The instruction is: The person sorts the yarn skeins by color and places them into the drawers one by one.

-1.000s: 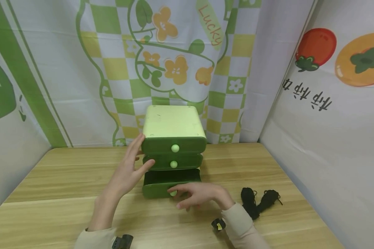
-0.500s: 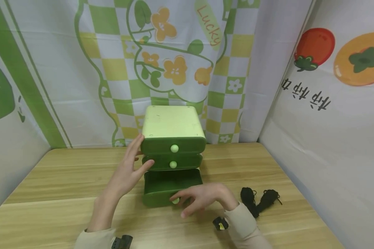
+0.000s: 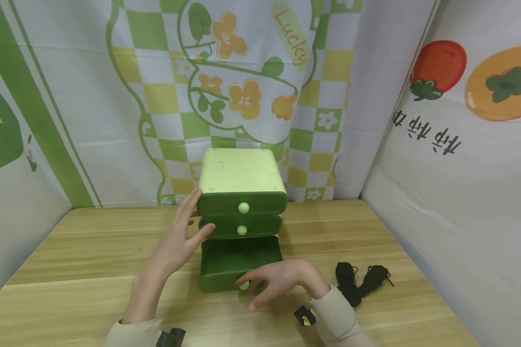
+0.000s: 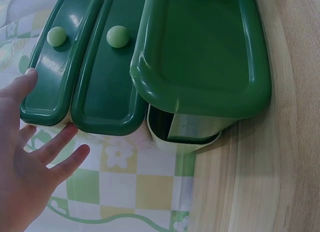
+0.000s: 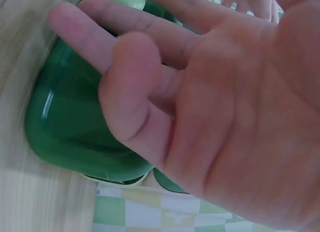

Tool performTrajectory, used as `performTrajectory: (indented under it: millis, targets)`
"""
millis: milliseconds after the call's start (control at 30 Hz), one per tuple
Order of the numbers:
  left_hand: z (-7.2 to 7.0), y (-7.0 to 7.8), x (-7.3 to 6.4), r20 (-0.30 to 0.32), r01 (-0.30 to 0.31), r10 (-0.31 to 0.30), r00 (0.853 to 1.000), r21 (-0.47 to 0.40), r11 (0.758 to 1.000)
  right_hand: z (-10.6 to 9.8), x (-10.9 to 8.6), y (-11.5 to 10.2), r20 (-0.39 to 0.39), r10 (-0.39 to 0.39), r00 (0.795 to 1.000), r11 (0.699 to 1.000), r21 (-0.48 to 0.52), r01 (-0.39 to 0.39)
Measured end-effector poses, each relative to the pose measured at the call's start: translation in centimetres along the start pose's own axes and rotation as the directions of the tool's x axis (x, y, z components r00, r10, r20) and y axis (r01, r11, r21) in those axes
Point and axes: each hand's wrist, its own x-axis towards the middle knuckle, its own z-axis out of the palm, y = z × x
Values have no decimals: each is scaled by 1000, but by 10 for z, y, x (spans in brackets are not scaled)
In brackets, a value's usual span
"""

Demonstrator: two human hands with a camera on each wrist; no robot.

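Where the head view looks down on the tabletop (image 3: 69, 270), a small drawer cabinet (image 3: 242, 168) stands upright near the middle, in front of a check-print curtain (image 3: 162, 96). Top drawer (image 3: 221, 203) and middle drawer (image 3: 223, 225) are in; bottom drawer (image 3: 219, 282) is well out, nothing visible inside from here. Left hand (image 3: 178, 246): spread, fingers along the cabinet's left side, thumb at the drawer fronts. Right hand (image 3: 280, 279): fingers bent about the bottom knob (image 3: 244, 285), thumb standing apart; firmness of hold cannot be told. A bundle of black cord (image 3: 349, 282) lies to the right, near the right sleeve (image 3: 336, 311).

Left wrist view: the three fronts show side-on, with the bottom one projecting past the others. The left hand's thumb lies at the edge of the top front, its fingers apart beside the shell; exact contact unclear. The bottom knob is out of sight.

Right wrist view: the bottom knob is cut by the upper edge, fingers close about it, one finger curled toward the camera; they hide much of the drawer front.

Handling (judged): glossy, stiff, probably hollow plastic; light, so the whole cabinet may slide under a pull. Smooth faces look slippery. Best hold: the knob for the drawer, the shell's side for bracing.
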Motion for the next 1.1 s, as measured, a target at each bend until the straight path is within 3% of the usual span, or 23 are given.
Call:
performTrajectory:
  millis: [633, 800, 1100]
  targets:
    - [-2, 2, 0, -13, -16, 16, 1000, 12, 1000, -4, -12, -7, -71, -32, 997, 997, -74, 27]
    - [-2, 2, 1, -16, -10, 11, 1000, 52, 999, -9, -22, -4, -116, -54, 992, 996, -79, 45]
    - [0, 2, 1, -19, -26, 27, 999, 54, 998, -22, -52, 3, -224, -10, 975, 998, -63, -4]
